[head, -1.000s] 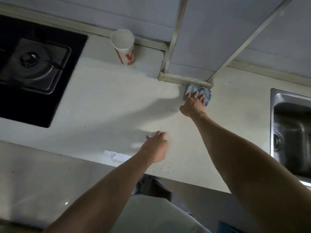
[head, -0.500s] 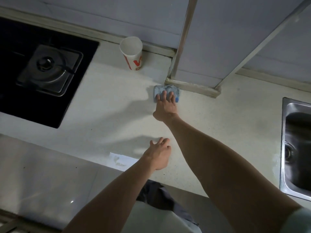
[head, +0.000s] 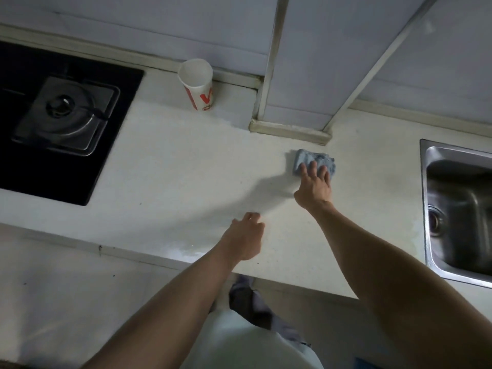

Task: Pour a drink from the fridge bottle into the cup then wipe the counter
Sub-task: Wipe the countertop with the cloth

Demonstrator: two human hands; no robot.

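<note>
A blue cloth (head: 308, 159) lies on the white counter (head: 186, 182), just in front of the wall column's base. My right hand (head: 314, 186) presses on it with straight, spread fingers. My left hand (head: 243, 237) hovers over the counter near its front edge, fingers loosely curled and holding nothing. A white paper cup (head: 198, 85) with red print stands upright at the back of the counter against the wall, well left of the cloth. No bottle is in view.
A black gas hob (head: 61, 123) with a metal burner fills the counter's left end. A steel sink (head: 460, 209) is set into the right end. A wall column (head: 290, 129) juts onto the counter behind the cloth. A wet sheen (head: 186, 253) marks the front edge.
My right hand slid the cloth left toward the cup, then back right to below the column's right corner. My left hand's fingers have curled in slightly.
</note>
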